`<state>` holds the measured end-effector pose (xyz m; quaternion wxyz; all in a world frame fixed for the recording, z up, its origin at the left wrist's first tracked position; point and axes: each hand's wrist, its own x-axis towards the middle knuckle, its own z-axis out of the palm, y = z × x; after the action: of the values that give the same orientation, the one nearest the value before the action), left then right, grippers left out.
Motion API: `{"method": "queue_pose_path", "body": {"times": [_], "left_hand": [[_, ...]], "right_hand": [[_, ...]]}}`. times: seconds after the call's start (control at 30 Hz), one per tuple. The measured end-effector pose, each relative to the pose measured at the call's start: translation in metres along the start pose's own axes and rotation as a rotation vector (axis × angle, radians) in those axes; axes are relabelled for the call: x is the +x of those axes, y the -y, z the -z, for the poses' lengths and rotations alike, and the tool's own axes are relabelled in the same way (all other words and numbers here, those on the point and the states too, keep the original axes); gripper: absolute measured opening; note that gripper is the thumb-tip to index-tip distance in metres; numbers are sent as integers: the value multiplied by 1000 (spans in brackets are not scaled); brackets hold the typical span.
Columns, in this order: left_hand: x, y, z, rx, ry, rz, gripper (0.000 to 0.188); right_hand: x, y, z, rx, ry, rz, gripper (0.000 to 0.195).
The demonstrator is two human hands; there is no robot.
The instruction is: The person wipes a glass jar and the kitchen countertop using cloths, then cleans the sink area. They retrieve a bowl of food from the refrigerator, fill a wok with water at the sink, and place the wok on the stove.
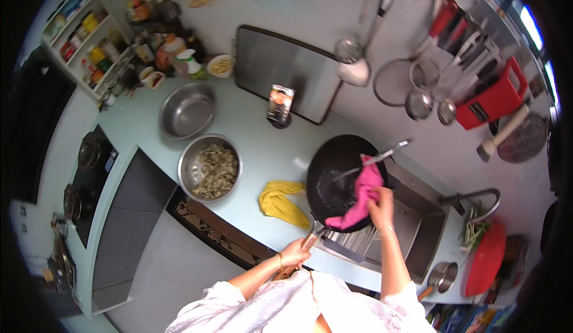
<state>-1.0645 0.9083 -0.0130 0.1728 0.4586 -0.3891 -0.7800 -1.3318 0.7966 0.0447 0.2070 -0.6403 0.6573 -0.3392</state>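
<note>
My left hand (293, 254) grips the wooden handle (309, 242) of a black wok (329, 158). The wok sits at the left side of the sink, partly over the counter. A little liquid or wet sheen shows on its bottom. In my right hand (381, 207) is a pink cloth (368, 185), draped along the wok's right inner side and rim. A metal utensil (387, 154) leans in the wok, its handle reaching past the far rim and the cloth lying against it. Left of the wok, a crumpled yellow cloth (280, 201) lies on the counter.
A steel bowl of chopped food (217, 171) and another steel basin (188, 111) stand to the left. A phone on a stand (280, 104) faces me. The sink (409, 225) and its faucet (474, 196) are at right, near a small saucepan (443, 277). Utensils hang on the wall.
</note>
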Motion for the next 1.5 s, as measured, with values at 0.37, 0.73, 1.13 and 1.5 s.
{"method": "queue_pose_path", "body": {"times": [0.37, 0.73, 1.13, 1.5], "left_hand": [[-6, -25, -11, 163, -113, 166, 31], [0, -12, -17, 141, -142, 105, 29], [10, 17, -17, 219, -156, 75, 36], [-5, -14, -27, 256, -194, 116, 31]], "right_hand": [[28, 13, -138, 89, 380, 309, 43], [15, -94, -136, -327, 181, -129, 48], [15, -80, -142, -207, 2, 8, 42], [136, -36, -96, -335, 99, 964, 14]]}}
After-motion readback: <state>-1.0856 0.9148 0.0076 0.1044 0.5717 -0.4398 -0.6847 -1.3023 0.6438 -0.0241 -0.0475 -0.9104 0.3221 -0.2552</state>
